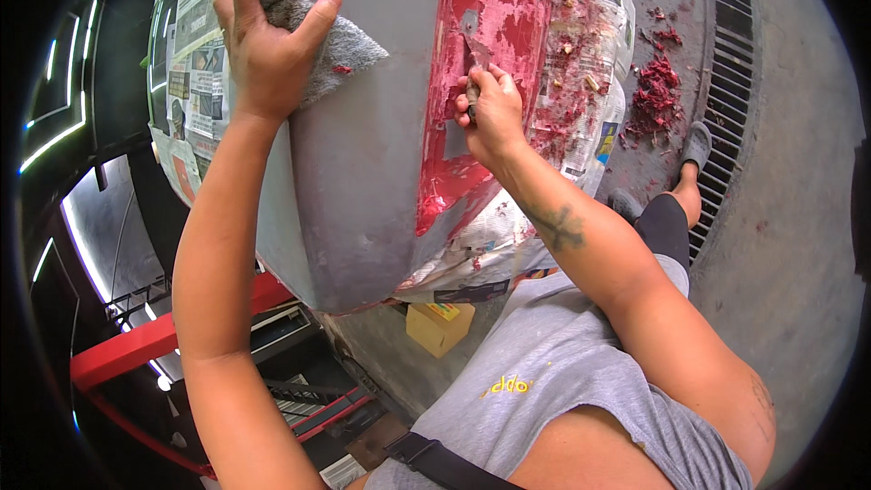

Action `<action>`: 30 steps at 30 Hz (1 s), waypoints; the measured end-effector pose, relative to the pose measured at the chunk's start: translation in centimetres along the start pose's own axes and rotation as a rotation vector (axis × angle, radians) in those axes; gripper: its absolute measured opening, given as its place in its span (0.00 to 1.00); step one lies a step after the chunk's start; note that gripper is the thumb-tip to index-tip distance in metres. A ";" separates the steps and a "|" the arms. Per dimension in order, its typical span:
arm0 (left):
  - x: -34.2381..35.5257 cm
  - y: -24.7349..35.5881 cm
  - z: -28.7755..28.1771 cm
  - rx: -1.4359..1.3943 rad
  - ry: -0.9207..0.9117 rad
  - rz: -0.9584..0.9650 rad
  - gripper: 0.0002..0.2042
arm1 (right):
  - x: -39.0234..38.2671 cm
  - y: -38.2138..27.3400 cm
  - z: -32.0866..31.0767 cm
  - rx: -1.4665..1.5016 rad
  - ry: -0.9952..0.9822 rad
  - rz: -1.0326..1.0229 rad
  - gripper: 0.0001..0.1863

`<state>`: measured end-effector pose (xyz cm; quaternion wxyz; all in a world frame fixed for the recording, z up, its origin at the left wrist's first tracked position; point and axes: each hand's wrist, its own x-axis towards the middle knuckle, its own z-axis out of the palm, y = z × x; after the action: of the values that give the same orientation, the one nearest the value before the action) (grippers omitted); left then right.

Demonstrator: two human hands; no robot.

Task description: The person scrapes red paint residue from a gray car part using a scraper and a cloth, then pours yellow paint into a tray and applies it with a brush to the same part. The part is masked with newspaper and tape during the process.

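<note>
Floor (pixel 798 218): grey concrete, with a slotted drain (pixel 723 109) along the right side and a heap of red scrapings (pixel 660 95) near it.
Backdrop: dark at the left, with bright strip lights (pixel 54 145) and a red beam (pixel 172 340); a yellow box (pixel 440 328) sits below the near end of the panel (pixel 367 154).
Panel: big, curved and grey, with newspaper (pixel 204 0) over its left and right sides (the right-hand sheets littered with red flakes).
Red strip (pixel 522 4): along the panel's right part, patchy, with pinkish and grey spots.
Right hand (pixel 496 111): closed around a scraper (pixel 474 54) that points away from the body, blade over the red strip.
Left hand (pixel 272 45): loosely curled around a grey cloth (pixel 345 50), thumb spread wide; the cloth lies over the grey area, left of the scraper and well apart from it (a red scrap sits near its corner).
Hidden: much of the scraper's handle, inside the right fist; the left palm, turned down.
Cut off: the panel's far end and the cloth's top, by the upper edge.
Hard to make out: whether the blade touches the paint; the dark clutter (pixel 299 390) at lower left.
</note>
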<state>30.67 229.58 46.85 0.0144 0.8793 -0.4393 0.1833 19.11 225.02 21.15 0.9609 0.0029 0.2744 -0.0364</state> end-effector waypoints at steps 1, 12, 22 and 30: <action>0.0 0.0 0.0 -0.015 -0.001 -0.005 0.39 | -0.1 0.1 0.5 0.012 0.026 -0.004 0.17; -0.2 -1.1 0.1 0.036 -0.008 0.112 0.36 | 2.5 -4.2 -0.8 0.535 -0.196 0.020 0.08; -0.1 -0.2 0.4 -0.047 0.115 0.097 0.37 | 0.4 -9.4 -6.5 -0.422 0.087 -0.213 0.13; -0.3 2.7 -1.1 0.076 -0.018 -0.308 0.45 | -0.4 -16.0 -6.0 -1.475 -0.188 -0.272 0.21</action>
<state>28.11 228.37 47.44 0.0052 0.9378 -0.2920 0.1876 14.45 209.20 16.54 0.7201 -0.6781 0.1424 0.0384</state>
